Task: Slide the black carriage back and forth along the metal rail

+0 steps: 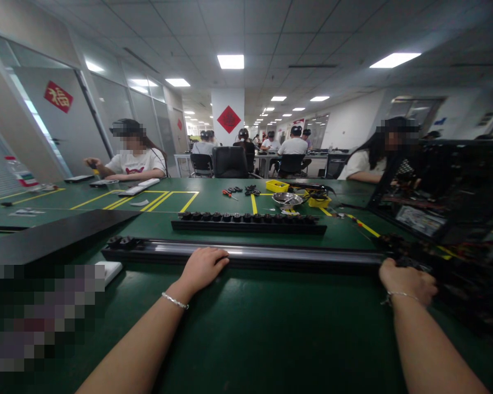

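Note:
A long black rail (pixel 279 255) with a shiny channel along its top lies across the green table in front of me. Two small black parts with wheel-like tops (pixel 121 241) sit in its left end. My left hand (pixel 205 268) grips the rail left of its middle, fingers over the top and thumb along the near side. At the rail's right end my right hand (pixel 408 280) is closed, its fingers curled beside a dark heap of black parts (pixel 468 284). Whatever those fingers hold is hidden. Behind lies a second black rail (pixel 248 225), lined with several black wheeled parts.
A metal bowl (pixel 286 200), yellow bins (pixel 276 186) and a red-handled screwdriver (pixel 230 195) are farther back. A black panel (pixel 57 235) lies left; a dark open-framed machine (pixel 427 191) stands right. Co-workers sit at the far left (pixel 133 158) and far right (pixel 370 158).

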Demonstrator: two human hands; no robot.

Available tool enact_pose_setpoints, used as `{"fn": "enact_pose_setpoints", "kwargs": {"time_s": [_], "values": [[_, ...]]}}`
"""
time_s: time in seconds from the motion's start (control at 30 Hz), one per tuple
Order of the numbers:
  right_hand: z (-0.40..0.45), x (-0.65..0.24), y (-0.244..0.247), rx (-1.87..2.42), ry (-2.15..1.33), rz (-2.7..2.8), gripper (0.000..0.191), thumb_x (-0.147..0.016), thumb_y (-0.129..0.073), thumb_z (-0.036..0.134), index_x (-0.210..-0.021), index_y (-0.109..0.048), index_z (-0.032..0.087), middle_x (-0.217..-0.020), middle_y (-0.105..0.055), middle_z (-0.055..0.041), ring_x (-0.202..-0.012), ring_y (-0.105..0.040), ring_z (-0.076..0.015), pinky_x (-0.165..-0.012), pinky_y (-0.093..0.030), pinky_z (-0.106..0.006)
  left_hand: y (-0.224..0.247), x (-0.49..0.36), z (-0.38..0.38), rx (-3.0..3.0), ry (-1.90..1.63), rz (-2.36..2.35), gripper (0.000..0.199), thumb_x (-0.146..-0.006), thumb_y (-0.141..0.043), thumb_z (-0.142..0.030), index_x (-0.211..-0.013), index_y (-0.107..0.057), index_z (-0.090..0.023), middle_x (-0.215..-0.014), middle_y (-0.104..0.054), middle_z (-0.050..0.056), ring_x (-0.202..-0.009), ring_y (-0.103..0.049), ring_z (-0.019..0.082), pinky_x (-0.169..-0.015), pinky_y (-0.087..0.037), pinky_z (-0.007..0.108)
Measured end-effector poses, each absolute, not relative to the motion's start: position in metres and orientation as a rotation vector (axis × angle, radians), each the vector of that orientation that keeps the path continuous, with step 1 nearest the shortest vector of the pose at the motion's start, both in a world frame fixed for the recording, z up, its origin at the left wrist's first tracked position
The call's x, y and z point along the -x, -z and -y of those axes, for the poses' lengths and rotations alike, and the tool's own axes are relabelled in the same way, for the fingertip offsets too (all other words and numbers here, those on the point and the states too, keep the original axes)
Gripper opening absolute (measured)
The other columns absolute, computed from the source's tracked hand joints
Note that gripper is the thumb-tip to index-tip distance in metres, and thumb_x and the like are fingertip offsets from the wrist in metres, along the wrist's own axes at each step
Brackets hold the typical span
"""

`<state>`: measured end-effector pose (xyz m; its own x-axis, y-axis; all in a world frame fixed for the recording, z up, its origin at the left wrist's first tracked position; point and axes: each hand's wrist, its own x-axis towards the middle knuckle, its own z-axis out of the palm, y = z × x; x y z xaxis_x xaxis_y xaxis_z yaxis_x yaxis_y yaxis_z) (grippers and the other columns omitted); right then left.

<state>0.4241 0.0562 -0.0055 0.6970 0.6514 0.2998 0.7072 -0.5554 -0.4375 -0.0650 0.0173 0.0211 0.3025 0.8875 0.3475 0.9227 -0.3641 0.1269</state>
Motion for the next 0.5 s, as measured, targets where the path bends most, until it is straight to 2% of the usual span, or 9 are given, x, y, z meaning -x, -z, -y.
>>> {"fn": "enact_pose_setpoints", "kwargs": {"time_s": [0.1,0.2,0.3,0.5], "values": [[-0.052,-0.413,0.000,2.296,0.001,0.745,0.079,-0.078,-0.032,0.055,-0.127,-0.047,-0.006,-0.122,-0.039,-0.0369,-0.112,-0.039,-0.0471,-0.079,-0.040,-0.058,-0.021,0.065,-0.018,2.461,0.577,1.705,0.033,-0.089,-0.041,-0.042,-0.104,-0.066,-0.025,-0.100,-0.070,0.003,-0.094,-0.061,0.019,-0.084,-0.043,0.034],[-0.045,-0.398,-0.008,2.184,0.091,0.688,0.077,-0.077,-0.040,0.052,-0.132,-0.042,0.000,-0.128,-0.037,-0.0336,-0.116,-0.037,-0.0480,-0.084,-0.037,-0.060,-0.020,0.065,-0.018,2.459,0.584,1.697,0.033,-0.089,-0.041,-0.042,-0.104,-0.066,-0.025,-0.101,-0.070,0.002,-0.095,-0.061,0.019,-0.084,-0.043,0.033],[-0.040,-0.384,-0.016,2.086,0.178,0.760,0.066,-0.078,-0.041,0.048,-0.128,-0.047,0.005,-0.133,-0.034,-0.0299,-0.119,-0.035,-0.0473,-0.090,-0.036,-0.058,-0.020,0.065,-0.018,2.449,0.593,1.690,0.032,-0.089,-0.042,-0.042,-0.103,-0.066,-0.026,-0.101,-0.070,0.001,-0.094,-0.061,0.019,-0.083,-0.044,0.034],[-0.042,-0.342,-0.025,1.914,0.442,1.241,0.058,-0.082,-0.037,0.039,-0.125,-0.050,0.003,-0.134,-0.041,-0.0243,-0.124,-0.036,-0.0361,-0.103,-0.031,-0.047,-0.023,0.064,-0.017,2.459,0.712,1.662,0.032,-0.090,-0.039,-0.040,-0.097,-0.067,-0.025,-0.094,-0.070,0.002,-0.089,-0.060,0.018,-0.082,-0.045,0.033]]}}
